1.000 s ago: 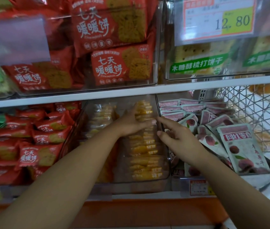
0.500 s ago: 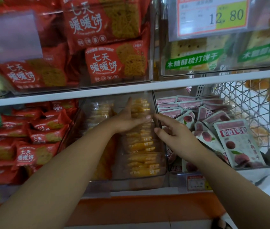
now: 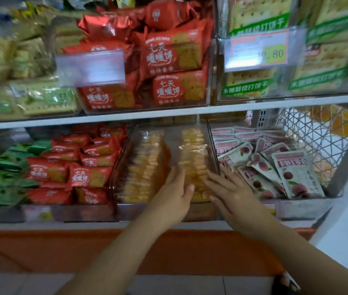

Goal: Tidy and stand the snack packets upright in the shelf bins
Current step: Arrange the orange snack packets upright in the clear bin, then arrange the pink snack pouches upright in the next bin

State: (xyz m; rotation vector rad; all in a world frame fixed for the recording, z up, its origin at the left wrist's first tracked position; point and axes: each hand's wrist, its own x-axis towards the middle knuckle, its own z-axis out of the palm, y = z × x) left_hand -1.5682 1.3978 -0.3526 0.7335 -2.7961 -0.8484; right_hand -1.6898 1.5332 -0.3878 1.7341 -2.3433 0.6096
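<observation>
A clear plastic bin (image 3: pixel 212 145) on the lower shelf holds two rows of clear packets of yellow biscuits: a left row (image 3: pixel 145 165) and a right row (image 3: pixel 193 154). My left hand (image 3: pixel 174 194) and my right hand (image 3: pixel 230 192) hover at the bin's front, either side of the right row's front packets. Both have fingers spread, with nothing held. To the right, a bin of white plum-print packets (image 3: pixel 294 173) lies in a loose heap. On the left sit red biscuit packets (image 3: pixel 90 175).
Green packets (image 3: pixel 7 167) fill the far-left bin. The upper shelf (image 3: pixel 254 106) carries bins of red and green-labelled cracker packs and a price tag (image 3: pixel 258 51). A wire basket (image 3: pixel 315 137) stands at the right end. An orange base panel (image 3: pixel 41 250) runs below.
Both hands have drawn back from deep in the yellow biscuit bin to its front edge. The view has shifted down and back, showing more of the shelf.
</observation>
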